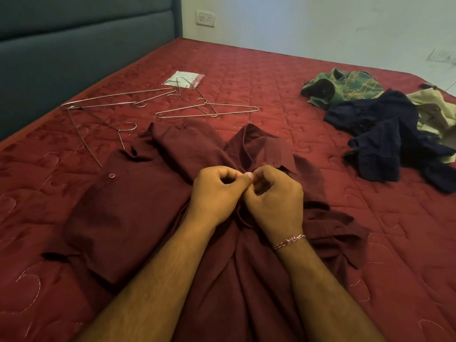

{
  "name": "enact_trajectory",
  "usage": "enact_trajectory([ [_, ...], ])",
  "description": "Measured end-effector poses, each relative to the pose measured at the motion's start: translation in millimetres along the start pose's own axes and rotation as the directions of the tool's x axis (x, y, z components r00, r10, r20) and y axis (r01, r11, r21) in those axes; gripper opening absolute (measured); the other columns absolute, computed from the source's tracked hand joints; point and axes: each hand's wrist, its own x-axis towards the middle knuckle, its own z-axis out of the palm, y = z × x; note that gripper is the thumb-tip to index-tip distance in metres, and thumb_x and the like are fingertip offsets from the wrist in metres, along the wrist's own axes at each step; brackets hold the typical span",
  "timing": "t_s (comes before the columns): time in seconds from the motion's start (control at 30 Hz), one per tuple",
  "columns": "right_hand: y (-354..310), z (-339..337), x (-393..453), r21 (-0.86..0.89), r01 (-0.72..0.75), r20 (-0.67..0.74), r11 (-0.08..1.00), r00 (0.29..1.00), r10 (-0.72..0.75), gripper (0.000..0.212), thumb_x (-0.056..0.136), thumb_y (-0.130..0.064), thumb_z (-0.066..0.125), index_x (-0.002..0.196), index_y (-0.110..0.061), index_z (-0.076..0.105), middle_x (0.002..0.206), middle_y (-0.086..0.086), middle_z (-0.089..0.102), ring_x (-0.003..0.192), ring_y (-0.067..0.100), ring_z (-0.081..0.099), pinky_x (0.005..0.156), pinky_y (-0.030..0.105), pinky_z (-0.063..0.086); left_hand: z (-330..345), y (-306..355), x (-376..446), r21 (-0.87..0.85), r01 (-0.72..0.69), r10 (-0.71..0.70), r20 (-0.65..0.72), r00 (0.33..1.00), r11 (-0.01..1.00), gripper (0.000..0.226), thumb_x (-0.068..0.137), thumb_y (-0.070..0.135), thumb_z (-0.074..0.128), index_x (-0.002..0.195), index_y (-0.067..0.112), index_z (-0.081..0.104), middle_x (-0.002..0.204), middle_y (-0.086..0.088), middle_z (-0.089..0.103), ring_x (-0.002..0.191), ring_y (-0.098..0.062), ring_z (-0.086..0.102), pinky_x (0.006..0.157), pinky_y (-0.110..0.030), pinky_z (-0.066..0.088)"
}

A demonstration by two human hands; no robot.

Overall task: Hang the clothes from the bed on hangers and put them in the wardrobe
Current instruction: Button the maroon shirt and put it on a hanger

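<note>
So you're working on the big red quilted bed [271, 77], and honestly you're pretty early in this one. The wardrobe isn't in view at all, and nothing looks hung yet.

The dark maroon button-up shirt [138, 208] is spread flat right in front of you, taking up most of the near half of the bed. Its long axis runs straight away from you: hem end toward your body, collar pointing at the far wall, one sleeve folded out to the left. No hanger looks to be in it yet, though I can't see inside the fabric.

Over on the right there's a crumpled pile still waiting: a navy blue garment [380, 134], a green plaid shirt [343, 86] behind it, and a beige piece [434, 107] touching the navy one. So at least three more to go after this.

The four thin wire hangers [197, 107] are lying loose on the left, beyond the shirt, some crossing each other, hooks pointing various ways. A small white plastic packet [183, 80] sits under the farthest one.

Your left hand [214, 196] and right hand [274, 198] are touching each other just below the collar, fingers curled in and pinching the placket together. My guess is you're doing a top button, but the button itself is hidden.
</note>
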Motion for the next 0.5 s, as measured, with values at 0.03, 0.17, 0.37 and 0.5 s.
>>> enact_trajectory([
  [0.03, -0.4, -0.3, -0.2, -0.025, 0.015, -0.003, 1.0, 1.0, -0.016, 0.012, 0.08, -0.026, 0.072, 0.073, -0.023, 0.062, 0.065, -0.012, 0.06, 0.06, 0.007, 0.057, 0.06, 0.032, 0.052, -0.3, -0.3, 0.7, 0.008, -0.001, 0.001, -0.008, 1.0, 1.0, 0.01, 0.091, 0.017, 0.076, 0.082, 0.017, 0.081, 0.078, 0.005, 0.078, 0.078, -0.012, 0.076, 0.078, -0.034, 0.063],
  [0.17, -3.1, -0.8, -1.1, -0.095, 0.077, -0.029, 0.992, 0.996, -0.08, 0.011, 0.076, -0.025, 0.072, 0.072, -0.023, 0.062, 0.066, -0.011, 0.059, 0.058, 0.008, 0.055, 0.055, 0.028, 0.048, -1.7, -3.0, 4.6, -0.01, 0.034, -0.034, -0.026, 0.999, 0.999, 0.016, 0.093, 0.01, 0.071, 0.082, 0.017, 0.08, 0.078, 0.004, 0.078, 0.076, -0.011, 0.075, 0.076, -0.031, 0.061],
  [0.37, -2.4, 0.3, 1.8, 0.097, -0.084, 0.021, 0.992, 0.996, 0.083, 0.01, 0.071, -0.021, 0.075, 0.068, -0.022, 0.066, 0.059, -0.009, 0.062, 0.056, 0.009, 0.059, 0.057, 0.02, 0.048, 0.7, -8.1, 7.9, 0.084, -0.015, 0.02, -0.057, 0.998, 0.996, 0.016, 0.097, 0.013, 0.069, 0.085, 0.019, 0.077, 0.078, 0.002, 0.077, 0.065, -0.005, 0.068, 0.064, -0.022, 0.056],
  [0.5, 0.9, -4.1, 6.6, 0.535, -0.473, 0.36, 0.7, 0.877, 0.318, 0.013, 0.084, -0.005, 0.069, 0.072, -0.009, 0.067, 0.058, 0.004, 0.06, 0.046, 0.014, 0.052, 0.046, 0.023, 0.043, -2.7, -9.7, 10.6, 0.06, -0.032, 0.033, -0.016, 0.999, 0.998, 0.015, 0.097, 0.016, 0.069, 0.086, 0.021, 0.078, 0.082, 0.004, 0.078, 0.075, -0.005, 0.069, 0.076, -0.025, 0.057],
])
